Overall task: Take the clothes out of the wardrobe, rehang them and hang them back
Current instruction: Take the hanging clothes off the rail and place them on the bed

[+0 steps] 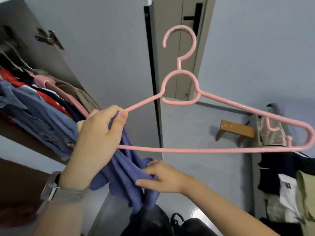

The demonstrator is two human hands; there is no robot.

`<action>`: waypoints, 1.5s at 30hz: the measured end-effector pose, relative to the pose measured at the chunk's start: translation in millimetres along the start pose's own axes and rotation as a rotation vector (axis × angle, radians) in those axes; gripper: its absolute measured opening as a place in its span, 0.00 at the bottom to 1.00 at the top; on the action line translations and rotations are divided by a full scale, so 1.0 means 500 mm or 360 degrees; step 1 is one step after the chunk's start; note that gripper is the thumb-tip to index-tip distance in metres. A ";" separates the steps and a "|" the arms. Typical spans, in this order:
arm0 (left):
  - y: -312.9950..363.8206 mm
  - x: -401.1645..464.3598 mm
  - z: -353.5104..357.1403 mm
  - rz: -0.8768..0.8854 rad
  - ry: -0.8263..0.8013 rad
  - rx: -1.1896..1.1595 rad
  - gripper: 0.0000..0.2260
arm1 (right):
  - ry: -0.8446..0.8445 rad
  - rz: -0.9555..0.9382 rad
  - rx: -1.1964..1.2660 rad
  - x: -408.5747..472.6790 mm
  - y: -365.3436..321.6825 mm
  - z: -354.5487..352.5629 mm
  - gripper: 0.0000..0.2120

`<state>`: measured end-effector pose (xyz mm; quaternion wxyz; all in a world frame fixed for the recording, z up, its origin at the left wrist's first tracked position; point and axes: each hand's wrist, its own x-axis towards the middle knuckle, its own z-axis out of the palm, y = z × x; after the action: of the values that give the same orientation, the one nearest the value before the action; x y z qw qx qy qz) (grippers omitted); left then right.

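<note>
A: Where's the garment right now?

B: The purple garment (122,174) is out of the wardrobe, bunched and hanging low in front of the person, between both hands. The top of it is gathered at the left end of the pink hanger (211,126), which is held up nearly level with its hook pointing upward.

A: Why hold it like that?

B: My guess is the hanger is kept high and flat so the cloth falls clear below it and an opening can be found to work over the arm. It looks like the rehanging step, with nothing yet seated on the hanger's shoulders.

A: And the hands?

B: The left hand (100,138) has its fingers (110,110) curled tight, thumb pressed down, clamping the hanger's left end and a fold of the purple fabric together. The right hand (162,178) is lower, fingers curled in, pinching a bunch of the cloth as if to spread or pull it.

A: What's around them?

B: To the left, the open wardrobe (51,48) with hanging clothes (34,106) in blue, red and pink. Behind the hanger is a door (172,53) with a dark handle; at right a small wooden stool (237,129) and more clothes (281,181). A dark bag (153,222) sits below.
</note>
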<state>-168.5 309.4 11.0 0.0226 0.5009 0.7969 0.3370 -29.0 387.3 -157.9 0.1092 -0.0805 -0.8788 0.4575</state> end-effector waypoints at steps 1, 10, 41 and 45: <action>0.012 0.006 0.009 0.0050 -0.0024 0.0006 0.12 | -0.0053 0.0087 -0.0153 -0.040 0.035 -0.013 0.20; -0.015 0.039 0.159 0.0289 -0.0303 0.0126 0.10 | 0.0505 0.0669 -0.0876 -0.414 0.062 -0.243 0.10; 0.551 -0.014 0.548 0.1676 -0.1003 -0.0585 0.12 | 0.1897 0.1542 -0.1177 -0.869 -0.327 -0.325 0.08; 0.667 -0.024 0.589 0.1718 -0.0969 -0.0573 0.10 | 0.1827 0.1819 -0.0857 -0.909 -0.272 -0.383 0.16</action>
<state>208.5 541.8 -33.4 0.1587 0.8928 0.3218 0.2724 453.9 350.7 6.8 0.2672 -0.7542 -0.5904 0.1060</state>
